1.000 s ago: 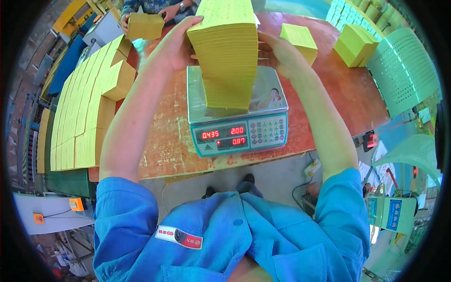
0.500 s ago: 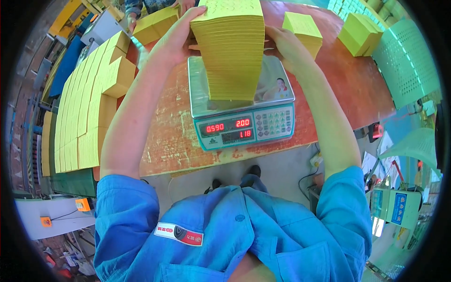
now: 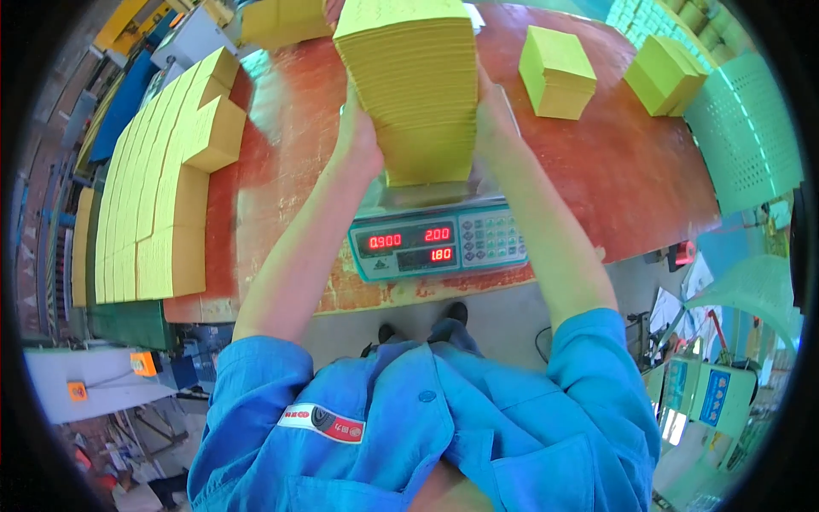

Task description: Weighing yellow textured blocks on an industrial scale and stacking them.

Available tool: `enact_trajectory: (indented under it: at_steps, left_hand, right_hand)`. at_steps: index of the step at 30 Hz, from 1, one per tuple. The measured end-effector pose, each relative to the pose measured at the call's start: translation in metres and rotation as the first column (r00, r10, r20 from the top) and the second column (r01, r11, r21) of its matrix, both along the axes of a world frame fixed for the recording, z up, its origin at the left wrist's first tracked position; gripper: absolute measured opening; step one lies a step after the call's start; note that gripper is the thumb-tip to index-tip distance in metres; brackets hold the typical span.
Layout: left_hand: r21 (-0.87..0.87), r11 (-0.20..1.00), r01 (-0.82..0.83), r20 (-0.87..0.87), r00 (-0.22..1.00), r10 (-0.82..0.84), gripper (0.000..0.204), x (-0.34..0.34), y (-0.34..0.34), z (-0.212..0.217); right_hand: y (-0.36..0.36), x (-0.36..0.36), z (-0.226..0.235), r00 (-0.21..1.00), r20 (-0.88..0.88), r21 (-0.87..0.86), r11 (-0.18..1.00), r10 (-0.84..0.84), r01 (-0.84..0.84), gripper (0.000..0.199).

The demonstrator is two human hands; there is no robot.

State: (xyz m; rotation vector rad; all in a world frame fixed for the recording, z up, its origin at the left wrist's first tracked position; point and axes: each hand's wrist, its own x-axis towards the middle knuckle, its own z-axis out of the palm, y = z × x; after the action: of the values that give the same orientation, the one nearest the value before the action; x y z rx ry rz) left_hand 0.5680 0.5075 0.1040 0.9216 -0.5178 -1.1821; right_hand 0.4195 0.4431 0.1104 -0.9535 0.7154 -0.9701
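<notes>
A tall stack of yellow paper (image 3: 414,102) stands upright over the metal pan of a digital weighing scale (image 3: 439,243). I cannot tell whether the stack rests fully on the pan. My left hand (image 3: 360,132) presses against its left side, and my right hand (image 3: 490,111) against its right side. The stack hides most of my fingers, but both hands are closed on it from opposite sides. Red digits glow on the front panel of the scale, beside a keypad. Most of the pan is covered by the stack and my arms.
The red tabletop (image 3: 631,171) is worn. At its left lie rows of yellow paper stacks (image 3: 145,196). Two smaller blocks, a near one (image 3: 559,72) and a farther one (image 3: 665,75), stand at the right by a perforated green panel (image 3: 740,124). Another yellow block (image 3: 286,21) lies at the back.
Both my hands have moved lower along the stack's sides, and my forearms have drawn closer together. The scale's lit digits have changed. Another person's hands at the back have mostly left view.
</notes>
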Motion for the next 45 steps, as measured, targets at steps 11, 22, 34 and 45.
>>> enact_trajectory:
  at_steps: [11, 22, 34, 45]
  left_hand:
    - [0.079, 0.777, -0.625, 0.556, 0.674, 0.486, 0.053, 0.123, 0.17, -0.118]
    - [-0.023, 0.655, -0.755, 0.898, -0.304, -0.318, 0.053, 0.107, 0.327, -0.202]
    - [0.125, 0.682, -0.721, 0.955, 0.273, 0.113, 0.041, 0.129, 0.314, -0.143]
    - [-0.265, 0.958, 0.11, 0.957, 0.15, 0.248, 0.012, -0.038, 0.14, 0.009]
  right_hand:
    - [-0.041, -0.177, -0.096, 0.89, -0.343, -0.275, 0.938, -0.301, 0.211, 0.046]
    - [0.006, -0.248, -0.167, 0.296, -0.685, -0.71, 0.52, -0.666, -0.474, 0.036]
    - [0.005, -0.248, -0.166, 0.313, -0.671, -0.724, 0.505, -0.672, -0.469, 0.036]
    - [0.0, -0.247, -0.169, 0.377, -0.594, -0.796, 0.453, -0.711, -0.401, 0.033]
